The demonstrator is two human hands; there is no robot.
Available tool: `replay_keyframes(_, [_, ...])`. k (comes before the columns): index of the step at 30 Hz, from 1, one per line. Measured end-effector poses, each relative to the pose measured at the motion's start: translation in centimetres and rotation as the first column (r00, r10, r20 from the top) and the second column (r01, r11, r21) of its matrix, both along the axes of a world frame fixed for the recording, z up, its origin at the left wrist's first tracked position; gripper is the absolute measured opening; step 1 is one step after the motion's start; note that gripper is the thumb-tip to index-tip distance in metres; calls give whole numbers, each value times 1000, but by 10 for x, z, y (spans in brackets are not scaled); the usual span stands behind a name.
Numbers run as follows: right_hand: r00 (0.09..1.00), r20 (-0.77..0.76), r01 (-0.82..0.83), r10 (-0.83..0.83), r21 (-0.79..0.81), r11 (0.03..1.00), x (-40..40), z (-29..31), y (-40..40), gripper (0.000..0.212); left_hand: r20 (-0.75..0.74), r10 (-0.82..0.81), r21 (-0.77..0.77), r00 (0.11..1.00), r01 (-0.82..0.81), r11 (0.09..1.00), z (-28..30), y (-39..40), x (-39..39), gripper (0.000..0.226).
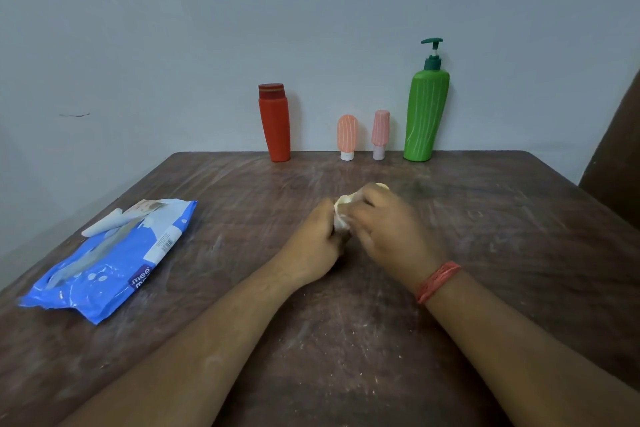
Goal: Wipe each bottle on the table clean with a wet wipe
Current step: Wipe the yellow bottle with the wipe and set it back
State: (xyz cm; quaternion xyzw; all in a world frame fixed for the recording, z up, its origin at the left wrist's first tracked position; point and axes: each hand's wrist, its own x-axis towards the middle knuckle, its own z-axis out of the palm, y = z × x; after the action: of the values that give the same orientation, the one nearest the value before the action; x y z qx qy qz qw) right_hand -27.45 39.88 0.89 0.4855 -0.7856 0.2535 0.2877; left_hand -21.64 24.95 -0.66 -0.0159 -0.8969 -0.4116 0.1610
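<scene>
1. head view: left hand (320, 236) and right hand (388, 229) are both curling fingers around a small pale bottle (343, 206) wrapped in a wet wipe (341, 224), mid-table.
2. risk: the wet bottle is likely slipping out of the grip.

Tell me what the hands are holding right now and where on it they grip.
Both the left hand and right hand grip a pale object between them; most is hidden, so object and grip points cannot be told.
</scene>
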Motion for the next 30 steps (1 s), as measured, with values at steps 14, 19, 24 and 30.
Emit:
replay_keyframes(14, [999,31,29,-26,-70,997,-12,4,11,13,48,0,22,999,-1,1000,2,1,2,13])
replay_keyframes(19, [997,-32,-62,65,93,994,-7,3,4,10,40,-3,78,999,0,997,1,-3,3,13])
replay_keyframes(24, [980,70,191,-184,-96,977,-31,5,24,9,88,-12,53,996,8,999,-1,-4,2,24])
replay_keyframes(30, [996,-63,-61,66,76,995,-5,-1,2,21,25,-31,105,999,28,994,0,-3,3,15])
